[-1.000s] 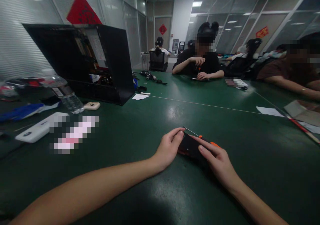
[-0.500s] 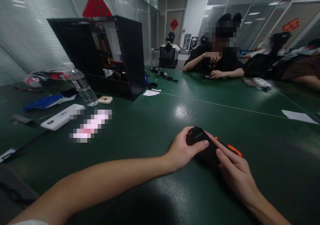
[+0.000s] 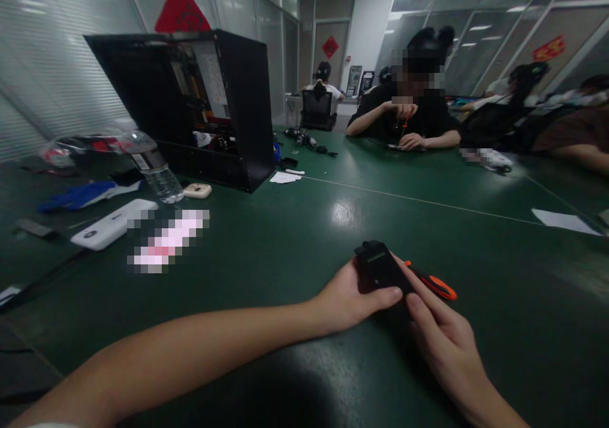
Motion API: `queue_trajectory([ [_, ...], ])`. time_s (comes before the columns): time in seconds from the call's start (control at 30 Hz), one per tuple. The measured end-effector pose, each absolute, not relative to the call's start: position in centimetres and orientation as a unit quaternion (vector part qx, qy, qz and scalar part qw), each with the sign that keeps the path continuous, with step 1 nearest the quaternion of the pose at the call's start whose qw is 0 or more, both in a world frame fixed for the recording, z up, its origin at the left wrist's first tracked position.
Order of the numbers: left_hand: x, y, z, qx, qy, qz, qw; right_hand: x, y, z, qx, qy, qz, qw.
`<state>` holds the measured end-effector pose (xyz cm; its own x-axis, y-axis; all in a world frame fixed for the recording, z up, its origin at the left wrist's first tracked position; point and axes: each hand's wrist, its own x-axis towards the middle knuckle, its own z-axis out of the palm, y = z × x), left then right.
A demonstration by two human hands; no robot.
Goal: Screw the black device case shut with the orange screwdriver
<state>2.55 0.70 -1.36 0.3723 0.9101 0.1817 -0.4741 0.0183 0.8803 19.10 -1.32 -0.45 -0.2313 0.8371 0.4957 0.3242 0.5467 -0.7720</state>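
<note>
Between my two hands is a black oblong part with a small slot near its far end; I cannot make out its kind. My left hand grips it from the left, the thumb lying across its top and the other fingers hidden beneath. From the right, my right hand holds its side, with the thumb on the near part and the fingers stretched along the far side. Just beyond the right fingers, an orange and black screwdriver lies on the green table, partly covered by the hand.
An opened black computer case stands at the back left. Near it are a water bottle, a white power bank, a beige oval case and blue gloves. Across the table a person holds a screwdriver.
The left fingers have slid back from the part's far end, so more of its top shows. Both hands still hold it. The view has shifted slightly.
</note>
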Motion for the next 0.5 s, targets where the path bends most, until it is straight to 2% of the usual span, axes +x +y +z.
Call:
queue_trajectory([
  [0.1,2.3,0.1,-1.6,0.48,0.249,0.534,0.65,20.1,-1.5,-0.4,-0.384,-0.795,0.177,0.435],
  [0.2,2.0,-0.1,-1.7,0.416,0.273,0.524,0.692,22.1,-0.5,-0.4,-0.375,-0.833,0.036,0.405],
  [0.3,2.0,0.0,-1.5,0.354,0.29,0.511,0.728,24.5,1.2,-0.6,-0.469,-0.827,-0.1,0.292],
  [0.4,2.1,0.2,-1.2,0.334,0.305,0.529,0.718,26.2,2.5,-0.8,-0.519,-0.821,-0.097,0.219],
  [0.5,2.3,0.2,-1.3,0.339,0.307,0.532,0.713,26.4,2.5,-0.4,-0.507,-0.816,-0.043,0.275],
])
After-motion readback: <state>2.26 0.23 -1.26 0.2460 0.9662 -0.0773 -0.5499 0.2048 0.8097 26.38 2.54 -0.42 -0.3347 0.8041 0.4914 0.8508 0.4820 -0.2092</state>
